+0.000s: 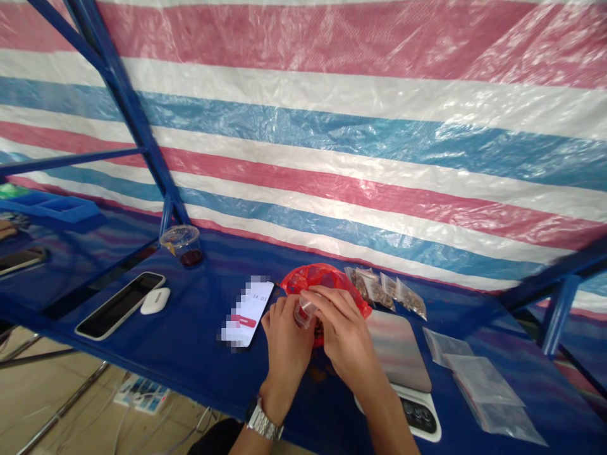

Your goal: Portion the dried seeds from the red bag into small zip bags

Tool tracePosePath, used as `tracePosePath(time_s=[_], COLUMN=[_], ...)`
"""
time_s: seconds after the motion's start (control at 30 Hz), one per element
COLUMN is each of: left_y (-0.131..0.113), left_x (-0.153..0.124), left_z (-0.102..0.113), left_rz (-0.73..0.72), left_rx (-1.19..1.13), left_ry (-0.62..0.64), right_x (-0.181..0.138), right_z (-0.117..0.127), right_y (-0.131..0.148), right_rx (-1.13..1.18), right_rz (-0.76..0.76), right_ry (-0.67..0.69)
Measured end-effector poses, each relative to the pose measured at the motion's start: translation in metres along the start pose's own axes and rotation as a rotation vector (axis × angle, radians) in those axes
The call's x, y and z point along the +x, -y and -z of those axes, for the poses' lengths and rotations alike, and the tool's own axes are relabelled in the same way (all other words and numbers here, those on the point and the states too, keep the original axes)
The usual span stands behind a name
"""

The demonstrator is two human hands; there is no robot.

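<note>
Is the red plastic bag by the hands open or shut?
Open: the red plastic bag lies spread, and brown pieces show inside it, between the left hand and right hand.

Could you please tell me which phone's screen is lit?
The bright phone nearest the left hand; the white-edged phone and the far-left phone show dark screens.

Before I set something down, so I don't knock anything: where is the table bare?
The blue table is bare between the white case and lit phone, nearer than the plastic cup. It is crowded around the left hand and right hand: red bag, scale, filled packets.
</note>
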State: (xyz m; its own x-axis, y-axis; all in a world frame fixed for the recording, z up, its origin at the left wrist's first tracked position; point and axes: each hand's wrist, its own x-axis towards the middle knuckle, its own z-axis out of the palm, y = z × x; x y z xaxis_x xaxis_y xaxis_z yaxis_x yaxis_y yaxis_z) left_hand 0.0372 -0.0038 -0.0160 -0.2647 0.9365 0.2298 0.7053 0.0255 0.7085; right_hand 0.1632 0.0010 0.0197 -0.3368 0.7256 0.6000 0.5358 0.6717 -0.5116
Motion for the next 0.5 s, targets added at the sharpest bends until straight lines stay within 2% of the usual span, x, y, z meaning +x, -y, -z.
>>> tracePosePath(time_s=[0.07,0.17,0.23,0.3,0.4,0.5], left_y=[0.001,0.005,0.010,0.016,0.019,0.017], left_x=[0.001,0.004,0.005,0.007,0.008,0.010], left_z=[0.003,0.007,0.008,0.007,0.003,0.000], left_rz=[0.030,0.104,0.141,0.170,0.218,0.230], left_rx=[-0.027,-0.077,-0.106,-0.155,-0.246,-0.318], left_ry=[-0.012,-0.050,-0.043,0.026,0.149,0.149], right_x=[0.001,0.001,0.001,0.001,0.001,0.002], right_z=[-0.001,-0.005,-0.011,-0.016,-0.020,-0.017], right_y=[-0.005,-0.018,-0.028,-0.034,-0.034,-0.029], right_rx=[-0.021,-0.152,-0.269,-0.355,-0.404,-0.371], right_rz=[-0.028,-0.175,-0.291,-0.365,-0.417,-0.436], right_ry=[-0.076,-0.142,-0.084,0.018,0.114,0.173])
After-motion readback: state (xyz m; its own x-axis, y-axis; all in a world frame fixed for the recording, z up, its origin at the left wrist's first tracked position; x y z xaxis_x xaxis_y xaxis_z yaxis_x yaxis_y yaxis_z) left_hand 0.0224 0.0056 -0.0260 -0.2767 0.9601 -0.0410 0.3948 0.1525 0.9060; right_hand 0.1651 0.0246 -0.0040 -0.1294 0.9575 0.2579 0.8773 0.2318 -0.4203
